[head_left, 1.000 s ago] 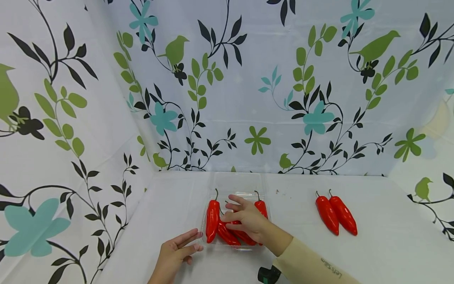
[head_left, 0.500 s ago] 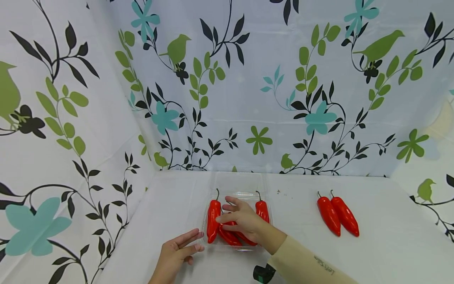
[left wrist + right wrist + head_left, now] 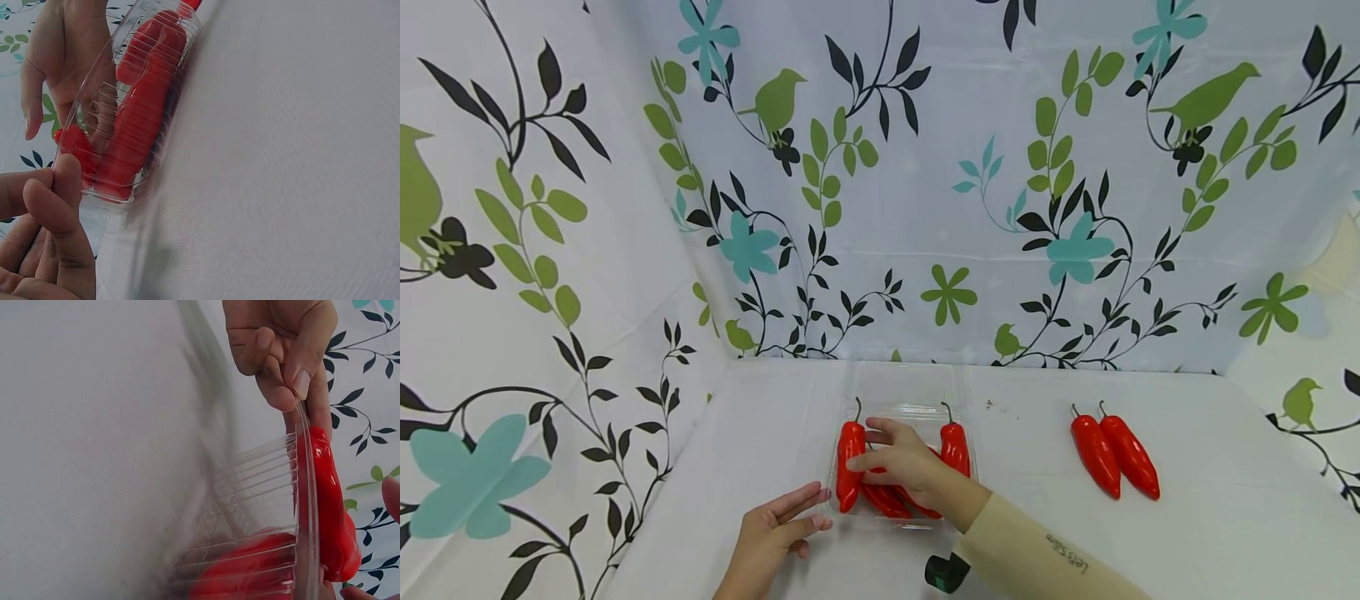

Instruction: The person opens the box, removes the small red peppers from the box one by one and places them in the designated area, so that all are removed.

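Observation:
A clear plastic clamshell container (image 3: 917, 526) holds several glossy red chili peppers, its lid folded back behind it. My left hand (image 3: 766, 533) pinches the container's left rim between thumb and fingers, as the right wrist view shows at the rim (image 3: 303, 481). My right hand (image 3: 904, 463) is over the container, its loosely extended fingers reaching to the leftmost pepper (image 3: 850, 492) with a fingertip overlapping it. The peppers in the middle (image 3: 886, 502) are partly hidden below this hand. Another pepper (image 3: 954, 446) lies along the right side.
Two red chili peppers (image 3: 1112, 454) lie side by side on the white table (image 3: 1187, 550) at the right. A black device (image 3: 946, 573) sits at my right sleeve (image 3: 1037, 554). A patterned curtain (image 3: 880, 208) hangs behind the table.
My right hand has shifted left inside the container, from the middle peppers to the leftmost one, uncovering more of the right-side pepper. My left hand keeps its hold on the rim.

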`<action>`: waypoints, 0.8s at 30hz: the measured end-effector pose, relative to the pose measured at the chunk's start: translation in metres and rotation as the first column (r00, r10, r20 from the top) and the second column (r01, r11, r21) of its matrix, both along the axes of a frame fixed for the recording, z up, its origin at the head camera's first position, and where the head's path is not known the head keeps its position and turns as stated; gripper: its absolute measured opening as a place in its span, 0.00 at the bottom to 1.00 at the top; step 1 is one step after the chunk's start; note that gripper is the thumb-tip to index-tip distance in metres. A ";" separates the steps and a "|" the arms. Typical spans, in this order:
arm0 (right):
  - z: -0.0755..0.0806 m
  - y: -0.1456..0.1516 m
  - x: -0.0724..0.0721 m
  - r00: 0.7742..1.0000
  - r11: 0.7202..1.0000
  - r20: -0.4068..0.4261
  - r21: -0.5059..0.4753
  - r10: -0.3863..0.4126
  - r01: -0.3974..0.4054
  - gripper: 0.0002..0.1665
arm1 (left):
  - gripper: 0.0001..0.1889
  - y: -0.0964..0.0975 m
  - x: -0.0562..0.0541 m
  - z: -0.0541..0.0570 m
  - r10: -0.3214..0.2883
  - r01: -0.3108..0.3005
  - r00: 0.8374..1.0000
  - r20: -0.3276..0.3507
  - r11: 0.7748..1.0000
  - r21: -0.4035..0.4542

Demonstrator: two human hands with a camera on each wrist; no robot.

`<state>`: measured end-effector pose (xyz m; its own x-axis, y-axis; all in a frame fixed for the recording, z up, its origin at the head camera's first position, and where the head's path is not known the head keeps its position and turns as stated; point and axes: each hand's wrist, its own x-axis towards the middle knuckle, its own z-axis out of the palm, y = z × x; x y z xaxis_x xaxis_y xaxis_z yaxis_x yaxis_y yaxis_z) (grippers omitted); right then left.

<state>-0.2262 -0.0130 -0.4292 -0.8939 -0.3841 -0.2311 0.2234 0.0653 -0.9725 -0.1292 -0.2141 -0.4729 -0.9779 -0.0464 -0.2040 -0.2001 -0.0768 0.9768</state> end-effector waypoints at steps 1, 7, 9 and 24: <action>-0.001 0.000 -0.001 1.000 1.000 -0.001 0.000 -0.001 0.001 0.51 | 0.27 0.000 0.000 0.000 -0.001 0.001 1.000 0.000 1.000 -0.001; -0.002 -0.003 -0.001 1.000 1.000 -0.007 0.020 -0.001 0.001 0.49 | 0.27 0.000 0.000 0.001 0.000 0.000 1.000 0.003 1.000 0.003; -0.002 -0.004 -0.001 1.000 0.999 -0.012 0.032 -0.002 0.002 0.48 | 0.27 0.000 0.000 0.001 0.003 -0.003 1.000 0.004 1.000 0.004; -0.004 -0.015 0.005 0.999 0.993 -0.043 0.116 -0.009 0.014 0.48 | 0.29 0.000 0.001 0.003 0.004 -0.004 1.000 0.022 1.000 0.008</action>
